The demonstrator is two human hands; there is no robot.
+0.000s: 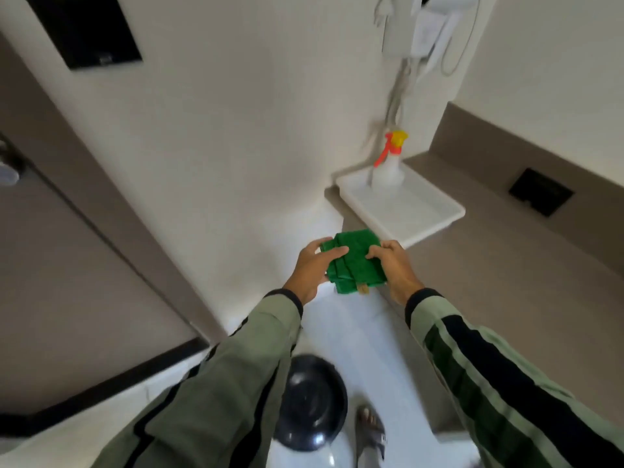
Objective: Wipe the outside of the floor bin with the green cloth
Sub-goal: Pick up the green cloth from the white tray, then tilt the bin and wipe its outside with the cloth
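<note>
Below my hands, the floor bin point(312, 403) is half hidden by my left sleeve point(216, 376). My left hand point(309, 268) and right hand point(393, 265) pinch the folded green cloth point(353, 261) between them. Beyond them, the spray bottle point(388, 163) blurs; no writing is readable.

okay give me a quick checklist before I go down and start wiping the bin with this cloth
1. Folded green cloth in hand: ok, left hand and right hand both grip it.
2. Round black-lidded floor bin within view: ok, below the arms.
3. Bin lid shut: ok.
4. Cloth touching bin: not ok, held well above it.
5. Cloth damp: cannot tell; translucent spray bottle with orange trigger stands in the white tray.
6. Sandalled foot clear of bin: ok, beside it.
</note>
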